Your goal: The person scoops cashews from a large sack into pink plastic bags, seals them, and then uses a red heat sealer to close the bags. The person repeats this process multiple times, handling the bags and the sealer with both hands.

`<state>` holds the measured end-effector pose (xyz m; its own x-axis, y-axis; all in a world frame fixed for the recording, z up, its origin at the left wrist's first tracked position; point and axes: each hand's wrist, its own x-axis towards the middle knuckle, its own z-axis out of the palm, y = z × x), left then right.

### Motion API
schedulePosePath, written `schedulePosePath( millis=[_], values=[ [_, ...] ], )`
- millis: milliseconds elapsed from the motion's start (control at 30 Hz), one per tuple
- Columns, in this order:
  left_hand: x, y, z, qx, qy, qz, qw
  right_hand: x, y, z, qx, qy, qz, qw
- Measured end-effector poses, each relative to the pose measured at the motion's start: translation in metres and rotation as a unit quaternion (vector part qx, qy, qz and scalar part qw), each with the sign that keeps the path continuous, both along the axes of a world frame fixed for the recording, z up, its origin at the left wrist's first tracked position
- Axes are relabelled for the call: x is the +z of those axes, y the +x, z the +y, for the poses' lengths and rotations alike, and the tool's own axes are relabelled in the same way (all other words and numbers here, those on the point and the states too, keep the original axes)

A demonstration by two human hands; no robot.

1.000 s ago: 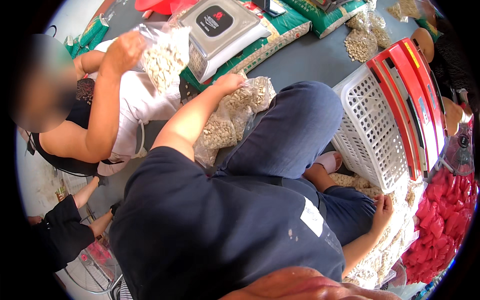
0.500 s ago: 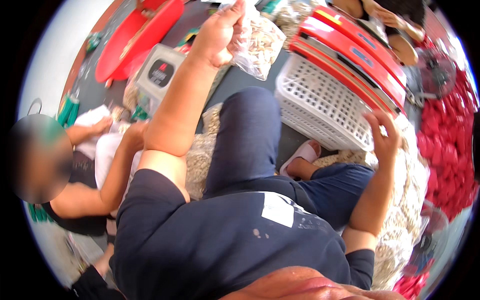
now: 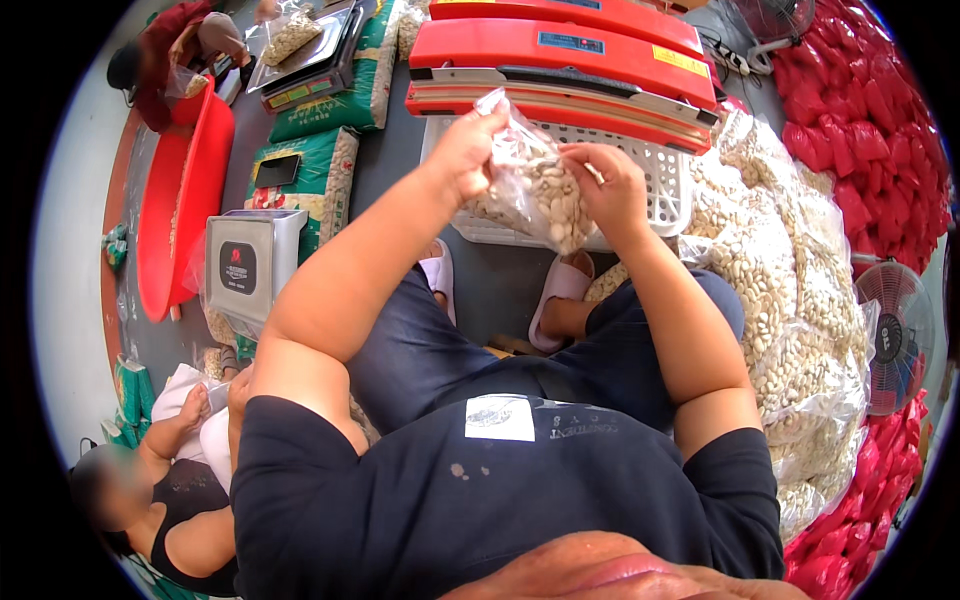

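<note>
A clear plastic bag (image 3: 556, 200) of pale, bean-like pieces hangs tilted between my hands, over the near edge of a white perforated crate (image 3: 668, 192). My left hand (image 3: 468, 155) is closed on the bag's gathered upper left part. At the bag's upper right side, my right hand (image 3: 612, 188) pinches the plastic between thumb and fingers. Just beyond the bag, a long red heat sealer (image 3: 480, 47) rests on the crate, with another red sealer (image 3: 640, 32) behind it.
Large clear sacks of the pale pieces (image 3: 765, 340) lie on the right, beside red bags (image 3: 850, 130) and a fan (image 3: 888, 338). On the left are a scale (image 3: 252, 262), green sacks (image 3: 335, 185) and a long red tub (image 3: 160, 220). Co-workers sit lower left and far left.
My left hand has brought the bag from the far left to in front of the sealer. My right hand has moved left and taken hold of the bag. The view has turned.
</note>
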<state>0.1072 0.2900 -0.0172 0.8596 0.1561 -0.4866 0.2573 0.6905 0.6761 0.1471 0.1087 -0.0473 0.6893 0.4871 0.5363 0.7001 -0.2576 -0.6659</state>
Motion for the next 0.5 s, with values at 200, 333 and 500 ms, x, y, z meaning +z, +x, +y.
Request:
schedulePosePath(
  millis=[200,333,500],
  values=[
    [0.033,-0.017,0.036,-0.205,0.224,-0.029,0.953,-0.015,0.021,-0.016,-0.092,0.164,0.231,0.954],
    [0.034,-0.026,0.065,-0.158,0.574,-0.015,0.803,-0.013,0.033,-0.032,-0.090,0.281,0.430,0.853],
    [0.039,-0.029,0.056,-0.111,0.643,-0.033,0.757,0.006,0.031,-0.024,-0.165,0.025,0.229,0.959]
  ],
)
